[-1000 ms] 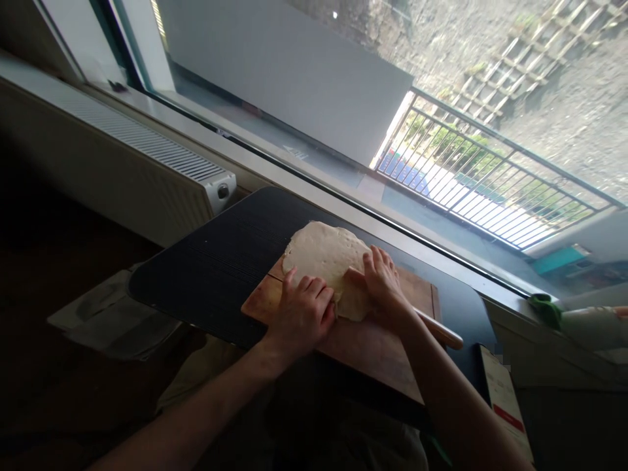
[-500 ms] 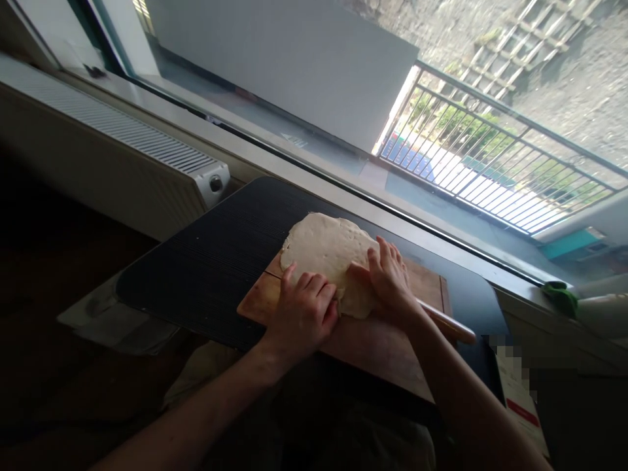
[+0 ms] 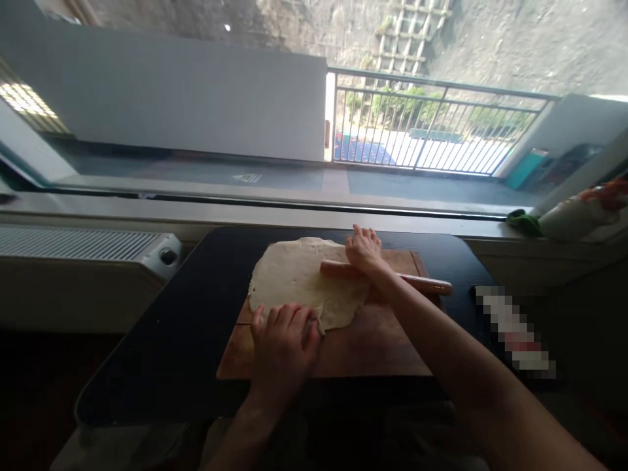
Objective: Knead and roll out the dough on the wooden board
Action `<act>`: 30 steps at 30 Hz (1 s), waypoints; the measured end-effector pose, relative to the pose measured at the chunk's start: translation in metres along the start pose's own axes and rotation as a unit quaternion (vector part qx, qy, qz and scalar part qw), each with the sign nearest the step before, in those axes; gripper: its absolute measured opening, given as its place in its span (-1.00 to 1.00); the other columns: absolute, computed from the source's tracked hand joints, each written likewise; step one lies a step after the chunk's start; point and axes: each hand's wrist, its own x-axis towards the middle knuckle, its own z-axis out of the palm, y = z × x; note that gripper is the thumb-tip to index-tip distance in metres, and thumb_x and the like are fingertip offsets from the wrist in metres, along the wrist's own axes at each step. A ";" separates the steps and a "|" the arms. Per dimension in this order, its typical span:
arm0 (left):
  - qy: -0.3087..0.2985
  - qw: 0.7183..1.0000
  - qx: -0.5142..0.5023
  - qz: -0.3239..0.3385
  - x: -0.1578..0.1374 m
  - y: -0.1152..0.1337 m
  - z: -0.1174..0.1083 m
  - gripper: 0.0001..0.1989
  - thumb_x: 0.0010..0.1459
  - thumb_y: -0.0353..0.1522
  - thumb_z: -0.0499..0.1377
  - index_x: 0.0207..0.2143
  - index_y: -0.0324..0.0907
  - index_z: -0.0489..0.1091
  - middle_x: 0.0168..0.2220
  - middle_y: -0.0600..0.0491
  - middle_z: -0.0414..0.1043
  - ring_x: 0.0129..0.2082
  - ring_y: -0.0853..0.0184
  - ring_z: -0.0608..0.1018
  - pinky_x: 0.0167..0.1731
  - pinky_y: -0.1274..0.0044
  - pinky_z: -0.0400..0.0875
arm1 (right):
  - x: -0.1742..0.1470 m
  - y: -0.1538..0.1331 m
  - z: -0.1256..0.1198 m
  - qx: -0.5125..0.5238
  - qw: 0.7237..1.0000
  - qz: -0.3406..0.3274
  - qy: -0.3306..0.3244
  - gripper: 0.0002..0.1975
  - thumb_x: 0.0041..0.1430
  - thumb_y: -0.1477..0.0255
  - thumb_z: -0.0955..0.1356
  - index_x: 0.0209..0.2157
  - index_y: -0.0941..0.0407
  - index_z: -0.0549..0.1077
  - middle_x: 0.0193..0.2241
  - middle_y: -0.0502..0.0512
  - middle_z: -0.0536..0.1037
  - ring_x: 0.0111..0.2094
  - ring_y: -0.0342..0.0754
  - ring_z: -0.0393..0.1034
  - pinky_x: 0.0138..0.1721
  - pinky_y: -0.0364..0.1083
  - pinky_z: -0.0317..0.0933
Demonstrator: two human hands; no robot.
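Note:
A flattened sheet of pale dough (image 3: pixel 289 271) lies on a wooden board (image 3: pixel 377 347). My left hand (image 3: pixel 284 337) is at its near edge, fingers curled and closed on the dough, which puckers beside the thumb. Across the right part of the sheet lies a wooden rolling pin (image 3: pixel 424 283), its thicker right end reaching past the board. My right hand (image 3: pixel 364 250) presses on the pin with its palm, fingers stretched out beyond it toward the window. The stretch of pin beneath that hand and forearm is hidden.
The board rests on a black table (image 3: pixel 181 314) against a window sill (image 3: pixel 235 212). To the left is a white radiator (image 3: pixel 83 275). A green cloth-like thing (image 3: pixel 524 222) and a pale container (image 3: pixel 572 217) stand at right. A blurred-out item (image 3: pixel 515 333) lies at the table's right edge.
The camera view has levelled and swung, so the table now looks straighter. My right hand and the rolling pin lie farther toward the dough's far right side. My left hand stays at the near edge.

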 end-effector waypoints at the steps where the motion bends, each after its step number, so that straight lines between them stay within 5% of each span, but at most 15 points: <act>1: 0.001 1.000 0.002 0.002 0.000 -0.001 0.001 -0.86 0.15 -0.34 0.09 -0.25 -0.11 0.42 -0.23 0.01 0.45 -0.17 0.19 0.43 0.15 0.12 -0.09 | 0.001 0.003 -0.001 0.006 1.000 0.006 -0.008 -0.46 0.28 0.30 0.03 0.24 0.19 0.05 0.21 0.25 0.14 0.27 0.18 -0.14 0.20 0.18 -0.14; 6: 0.003 1.000 0.013 0.007 0.000 -0.003 0.004 -0.84 0.13 -0.31 0.11 -0.24 -0.11 0.42 -0.21 0.01 0.46 -0.15 0.16 0.44 0.15 0.12 -0.10 | -0.026 0.013 0.003 0.008 0.991 -0.129 -0.027 -0.47 0.27 0.31 0.07 0.25 0.08 0.03 0.22 0.12 0.13 0.29 0.11 -0.24 0.22 0.11 -0.17; 12: -0.001 1.000 0.022 0.006 0.000 -0.003 0.005 -0.82 0.14 -0.30 0.10 -0.22 -0.11 0.41 -0.18 0.00 0.46 -0.14 0.16 0.44 0.16 0.13 -0.11 | -0.002 0.011 -0.004 -0.022 1.000 -0.015 0.008 -0.48 0.27 0.32 0.07 0.23 0.17 0.05 0.21 0.24 0.13 0.27 0.16 -0.17 0.20 0.19 -0.19; 19: -0.003 1.000 0.024 0.010 0.001 -0.003 0.007 -0.83 0.14 -0.30 0.10 -0.23 -0.12 0.41 -0.21 0.00 0.47 -0.15 0.16 0.44 0.15 0.14 -0.09 | -0.033 0.014 0.002 -0.012 0.990 -0.141 0.018 -0.53 0.26 0.37 0.07 0.19 0.07 0.13 0.17 0.13 0.22 0.29 0.12 -0.23 0.22 0.11 -0.20; 24: 0.002 1.000 0.022 0.011 0.001 -0.003 0.005 -0.83 0.14 -0.31 0.09 -0.23 -0.12 0.41 -0.19 0.00 0.47 -0.15 0.17 0.44 0.15 0.15 -0.08 | -0.004 0.014 -0.005 -0.018 0.999 -0.031 0.014 -0.50 0.25 0.41 0.08 0.21 0.19 0.11 0.20 0.26 0.16 0.28 0.18 -0.18 0.21 0.17 -0.18; 30: 0.003 1.000 0.020 0.013 0.000 -0.004 0.006 -0.83 0.14 -0.30 0.10 -0.24 -0.11 0.42 -0.22 0.01 0.47 -0.16 0.16 0.44 0.14 0.16 -0.05 | -0.051 0.012 0.002 -0.005 0.985 -0.169 0.045 -0.53 0.29 0.40 0.05 0.21 0.07 0.11 0.20 0.11 0.17 0.30 0.07 -0.27 0.24 0.08 -0.21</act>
